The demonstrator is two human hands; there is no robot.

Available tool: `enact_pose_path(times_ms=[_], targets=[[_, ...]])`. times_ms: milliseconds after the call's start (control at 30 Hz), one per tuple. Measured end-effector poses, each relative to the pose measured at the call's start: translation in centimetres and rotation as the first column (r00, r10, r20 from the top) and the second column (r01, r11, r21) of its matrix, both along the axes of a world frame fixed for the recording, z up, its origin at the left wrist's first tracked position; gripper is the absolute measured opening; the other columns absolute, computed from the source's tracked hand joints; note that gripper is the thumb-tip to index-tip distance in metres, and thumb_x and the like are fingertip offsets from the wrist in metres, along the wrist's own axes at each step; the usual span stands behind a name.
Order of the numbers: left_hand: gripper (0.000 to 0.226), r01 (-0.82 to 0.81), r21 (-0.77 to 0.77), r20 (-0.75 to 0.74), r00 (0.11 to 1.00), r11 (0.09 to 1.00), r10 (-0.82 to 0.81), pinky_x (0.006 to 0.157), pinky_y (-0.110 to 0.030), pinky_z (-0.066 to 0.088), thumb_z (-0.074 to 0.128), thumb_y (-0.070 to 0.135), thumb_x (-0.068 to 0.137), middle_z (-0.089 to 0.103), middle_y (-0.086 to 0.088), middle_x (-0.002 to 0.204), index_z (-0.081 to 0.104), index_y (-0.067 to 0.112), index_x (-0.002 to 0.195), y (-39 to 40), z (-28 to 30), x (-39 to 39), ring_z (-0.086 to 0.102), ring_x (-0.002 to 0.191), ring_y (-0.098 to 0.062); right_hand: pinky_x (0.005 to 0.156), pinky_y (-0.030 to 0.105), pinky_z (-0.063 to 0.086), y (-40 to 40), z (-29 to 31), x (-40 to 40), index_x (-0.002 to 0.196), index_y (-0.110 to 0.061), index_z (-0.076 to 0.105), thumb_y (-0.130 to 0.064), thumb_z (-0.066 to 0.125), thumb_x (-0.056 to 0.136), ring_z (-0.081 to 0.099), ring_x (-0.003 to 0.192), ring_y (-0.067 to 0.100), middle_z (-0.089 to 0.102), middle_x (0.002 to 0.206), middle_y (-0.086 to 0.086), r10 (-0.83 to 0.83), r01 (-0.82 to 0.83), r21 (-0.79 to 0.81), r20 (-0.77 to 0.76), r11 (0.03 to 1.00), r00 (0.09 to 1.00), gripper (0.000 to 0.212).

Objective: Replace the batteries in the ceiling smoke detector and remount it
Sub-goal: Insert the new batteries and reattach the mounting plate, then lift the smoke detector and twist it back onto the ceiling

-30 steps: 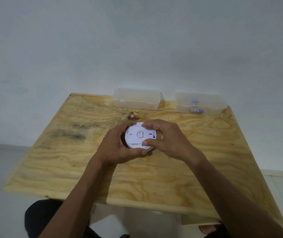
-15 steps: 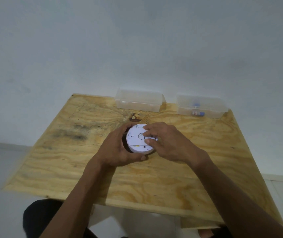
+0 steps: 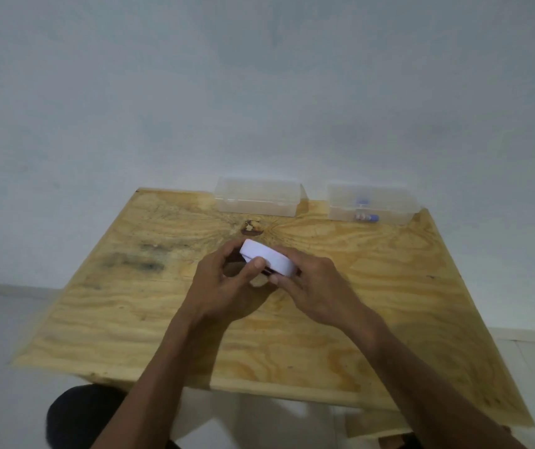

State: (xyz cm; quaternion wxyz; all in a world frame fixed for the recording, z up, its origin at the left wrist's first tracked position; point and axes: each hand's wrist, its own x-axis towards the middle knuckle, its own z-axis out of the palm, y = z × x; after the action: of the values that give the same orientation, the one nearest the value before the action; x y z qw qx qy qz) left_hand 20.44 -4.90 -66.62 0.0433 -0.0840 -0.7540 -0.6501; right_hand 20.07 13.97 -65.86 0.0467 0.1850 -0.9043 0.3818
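Observation:
The round white smoke detector (image 3: 267,259) is held just above the middle of the plywood table (image 3: 373,286), tilted so its rim faces me and its flat face points away. My left hand (image 3: 227,283) grips its left and near side, thumb on the rim. My right hand (image 3: 311,286) holds its right side, fingers wrapped under. A dark gap shows beneath the rim between my thumbs. Batteries (image 3: 367,217) with blue ends lie inside the right clear box (image 3: 373,207) at the table's far edge.
A second clear plastic box (image 3: 258,196), seemingly without contents, stands at the far edge left of the battery box. A dark knot (image 3: 252,228) marks the wood just beyond the detector. The white wall rises right behind the table. My dark-clothed knee (image 3: 81,416) shows under the near edge.
The detector lay with its labelled face up towards me; both hands have now tipped it so that face turns away and the rim shows. My right fingers shifted from the face to its side.

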Motion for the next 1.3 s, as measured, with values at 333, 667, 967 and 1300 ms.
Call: enact_pose_path(times_ms=[333,667,967,1300], targets=[[0.027,-0.012,0.132,0.092,0.996,0.991,0.000,0.095,-0.046,0.058,0.058,0.021,0.102,0.077,-0.003,0.117,0.068,0.016,0.126,1.4,1.0,0.2,0.073,0.109,-0.026,0.084,0.051,0.059,0.3,0.8,1.6,0.125,-0.013,0.059,-0.009,0.063,0.095,0.073,0.101,0.033,0.074,0.113,0.015,0.122,0.291,-0.816,0.398,0.499,0.909,0.030],[0.024,-0.053,0.173,0.085,0.996,0.984,0.038,0.081,-0.038,0.063,0.069,0.012,0.093,0.080,-0.005,0.103,0.071,0.020,0.116,2.9,1.7,0.4,0.076,0.097,-0.026,0.086,0.052,0.058,1.9,0.5,2.1,0.129,-0.010,0.062,-0.017,0.057,0.100,0.072,0.105,0.031,0.073,0.118,0.011,0.035,0.325,-0.784,0.402,0.528,0.915,0.030],[0.024,-0.042,0.271,0.142,0.990,0.962,0.003,0.072,-0.022,0.059,0.063,0.006,0.097,0.081,0.002,0.092,0.067,0.007,0.120,3.8,1.9,0.7,0.076,0.082,-0.011,0.082,0.051,0.060,2.9,1.5,1.8,0.121,-0.009,0.067,-0.015,0.061,0.097,0.074,0.097,0.030,0.077,0.108,0.010,-0.013,0.359,-0.761,0.419,0.540,0.908,0.026],[0.025,-0.086,0.280,0.140,0.989,0.956,0.048,0.072,-0.022,0.058,0.063,0.007,0.097,0.081,0.002,0.094,0.067,0.004,0.122,3.7,1.8,0.8,0.075,0.083,-0.010,0.084,0.057,0.059,2.6,1.9,1.4,0.122,-0.008,0.066,-0.014,0.063,0.096,0.075,0.097,0.030,0.077,0.109,0.009,-0.002,0.374,-0.746,0.447,0.551,0.894,0.027]])
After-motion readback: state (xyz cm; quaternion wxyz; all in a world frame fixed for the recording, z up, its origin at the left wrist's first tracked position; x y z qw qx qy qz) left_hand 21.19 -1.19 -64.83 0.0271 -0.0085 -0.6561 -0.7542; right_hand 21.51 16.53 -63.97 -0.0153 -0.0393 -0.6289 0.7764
